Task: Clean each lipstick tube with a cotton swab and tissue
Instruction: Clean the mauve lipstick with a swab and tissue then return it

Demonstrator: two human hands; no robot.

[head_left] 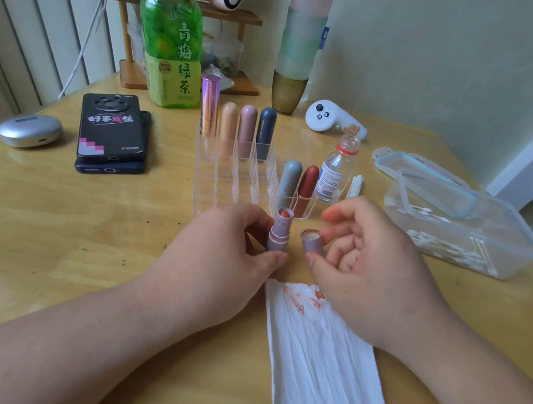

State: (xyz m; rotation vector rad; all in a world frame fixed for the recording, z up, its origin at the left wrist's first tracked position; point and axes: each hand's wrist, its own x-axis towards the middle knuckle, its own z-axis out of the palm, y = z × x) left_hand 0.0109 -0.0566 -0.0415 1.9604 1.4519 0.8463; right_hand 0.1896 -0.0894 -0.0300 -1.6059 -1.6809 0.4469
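Observation:
My left hand (225, 258) grips an uncapped mauve lipstick tube (279, 235), held upright with its orange-red stick showing at the top. Its mauve cap (312, 241) is pinched in my right hand (362, 268), open end tilted toward the tube and smeared inside. Just below both hands a white tissue (318, 355) lies flat on the table, stained orange-red at its top. A clear organizer (227, 175) behind the hands holds several capped lipsticks. Cotton swabs (448, 249) lie in a clear plastic box on the right.
A small clear bottle with a red ring (335, 170) stands right of the organizer. Two stacked phones (112, 134) and a silver case (28, 130) lie at the left. A green tea bottle (172, 35), stacked cups (298, 51), a white controller (331, 118) and a box lid (427, 181) sit behind.

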